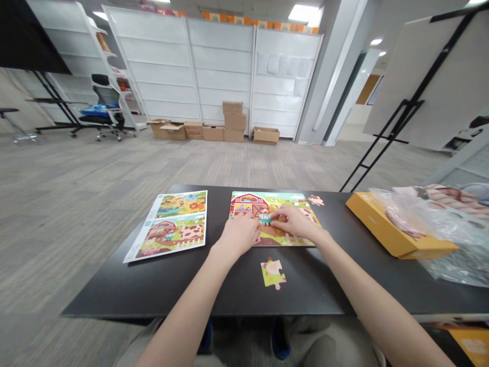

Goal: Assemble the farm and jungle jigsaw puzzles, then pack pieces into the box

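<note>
Left hand, right hand — one puzzle piece between

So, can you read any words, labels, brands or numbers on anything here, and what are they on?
No text is clearly legible.
Picture sheet, printed margin: too small to read.
Yellow box: any marking too blurred to read.
Colourful packages atop the shelving: too distant to read.

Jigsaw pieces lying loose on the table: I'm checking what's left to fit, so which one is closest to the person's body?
The green-and-pink jigsaw piece, lying on the black table below the farm puzzle. The other loose piece lies farther away, beyond the puzzle's far right corner.
</note>
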`<action>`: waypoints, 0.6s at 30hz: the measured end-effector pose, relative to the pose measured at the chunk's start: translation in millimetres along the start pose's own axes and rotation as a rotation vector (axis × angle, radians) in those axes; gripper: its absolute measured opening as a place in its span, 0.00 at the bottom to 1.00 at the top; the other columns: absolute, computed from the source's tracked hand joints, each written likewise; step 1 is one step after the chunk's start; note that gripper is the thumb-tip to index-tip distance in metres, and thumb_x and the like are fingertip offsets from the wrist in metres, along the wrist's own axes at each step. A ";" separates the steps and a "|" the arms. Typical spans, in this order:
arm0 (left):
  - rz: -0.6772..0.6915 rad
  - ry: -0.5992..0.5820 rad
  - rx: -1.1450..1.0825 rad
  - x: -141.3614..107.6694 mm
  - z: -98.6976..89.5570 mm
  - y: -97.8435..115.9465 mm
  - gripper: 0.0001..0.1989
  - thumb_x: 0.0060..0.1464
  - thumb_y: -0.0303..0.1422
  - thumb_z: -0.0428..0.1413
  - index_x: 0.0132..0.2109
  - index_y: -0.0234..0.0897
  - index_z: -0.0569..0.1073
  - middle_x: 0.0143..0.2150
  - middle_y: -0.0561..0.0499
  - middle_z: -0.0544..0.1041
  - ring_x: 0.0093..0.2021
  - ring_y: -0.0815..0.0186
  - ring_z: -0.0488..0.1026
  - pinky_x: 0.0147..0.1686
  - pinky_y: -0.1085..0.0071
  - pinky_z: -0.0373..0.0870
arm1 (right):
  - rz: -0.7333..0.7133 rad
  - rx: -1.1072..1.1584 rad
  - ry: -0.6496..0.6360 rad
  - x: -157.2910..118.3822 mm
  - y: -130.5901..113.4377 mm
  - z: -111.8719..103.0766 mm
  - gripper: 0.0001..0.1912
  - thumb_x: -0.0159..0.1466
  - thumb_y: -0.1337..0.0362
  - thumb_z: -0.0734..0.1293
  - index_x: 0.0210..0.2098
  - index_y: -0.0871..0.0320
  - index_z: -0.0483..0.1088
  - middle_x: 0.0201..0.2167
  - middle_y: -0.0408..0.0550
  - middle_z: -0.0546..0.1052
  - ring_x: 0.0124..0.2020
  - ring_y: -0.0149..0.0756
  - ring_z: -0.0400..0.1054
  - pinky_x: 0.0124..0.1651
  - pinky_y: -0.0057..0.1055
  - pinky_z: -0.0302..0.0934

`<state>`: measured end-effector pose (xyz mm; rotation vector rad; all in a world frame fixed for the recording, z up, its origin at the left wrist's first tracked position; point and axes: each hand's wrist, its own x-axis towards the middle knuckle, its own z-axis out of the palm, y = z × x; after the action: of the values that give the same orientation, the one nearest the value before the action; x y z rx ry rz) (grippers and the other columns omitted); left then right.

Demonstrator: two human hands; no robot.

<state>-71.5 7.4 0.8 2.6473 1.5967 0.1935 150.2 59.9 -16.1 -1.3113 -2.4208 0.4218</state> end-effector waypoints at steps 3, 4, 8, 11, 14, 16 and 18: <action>0.011 -0.004 0.010 1.0 1.1 -0.1 0.11 0.62 0.37 0.53 0.42 0.42 0.79 0.51 0.44 0.76 0.53 0.52 0.73 0.44 0.60 0.76 | -0.041 0.002 -0.046 -1.9 3.4 -2.0 0.10 0.63 0.58 0.70 0.39 0.56 0.80 0.35 0.48 0.78 0.34 0.36 0.70 0.38 0.31 0.59; 0.019 -0.003 0.013 1.5 1.6 0.3 0.11 0.62 0.37 0.52 0.42 0.41 0.79 0.52 0.44 0.76 0.53 0.52 0.73 0.44 0.60 0.76 | -0.050 0.007 -0.060 -2.4 4.8 -2.7 0.11 0.63 0.57 0.70 0.40 0.55 0.80 0.36 0.48 0.78 0.35 0.36 0.70 0.38 0.31 0.59; 0.080 0.002 0.008 3.3 3.1 3.6 0.12 0.62 0.34 0.51 0.46 0.37 0.77 0.53 0.42 0.77 0.53 0.54 0.73 0.49 0.61 0.74 | -0.056 0.040 -0.080 -3.3 9.8 -3.2 0.11 0.63 0.57 0.70 0.42 0.56 0.79 0.36 0.48 0.78 0.35 0.36 0.70 0.39 0.31 0.59; 0.111 0.007 0.015 3.9 3.2 5.6 0.13 0.63 0.33 0.50 0.49 0.35 0.75 0.52 0.41 0.77 0.52 0.54 0.73 0.51 0.60 0.73 | -0.038 0.115 -0.079 -2.5 12.0 -2.2 0.12 0.61 0.57 0.71 0.41 0.56 0.79 0.36 0.48 0.79 0.33 0.35 0.69 0.38 0.31 0.61; 0.125 -0.007 0.017 4.1 2.9 5.7 0.13 0.63 0.33 0.49 0.49 0.36 0.75 0.52 0.42 0.78 0.52 0.54 0.73 0.52 0.60 0.72 | 0.019 0.250 -0.070 -1.3 18.2 -4.3 0.16 0.60 0.52 0.71 0.40 0.57 0.79 0.35 0.48 0.80 0.31 0.35 0.69 0.35 0.31 0.62; 0.129 -0.023 0.008 4.2 2.4 5.4 0.13 0.63 0.34 0.49 0.49 0.36 0.75 0.52 0.42 0.78 0.53 0.53 0.72 0.52 0.59 0.72 | 0.069 0.304 -0.020 -1.0 29.3 -9.6 0.18 0.60 0.50 0.70 0.39 0.58 0.79 0.34 0.48 0.80 0.30 0.35 0.70 0.34 0.31 0.63; 0.123 -0.032 0.001 4.5 1.6 5.5 0.13 0.63 0.34 0.49 0.49 0.36 0.75 0.53 0.42 0.78 0.54 0.53 0.72 0.52 0.59 0.72 | 0.141 0.288 0.118 -2.3 48.3 -17.5 0.19 0.62 0.48 0.67 0.38 0.58 0.79 0.34 0.49 0.81 0.31 0.36 0.70 0.35 0.32 0.65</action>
<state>-64.4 8.9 0.1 2.7362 1.4265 0.1544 194.9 85.0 -21.1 -1.3408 -2.0870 0.6823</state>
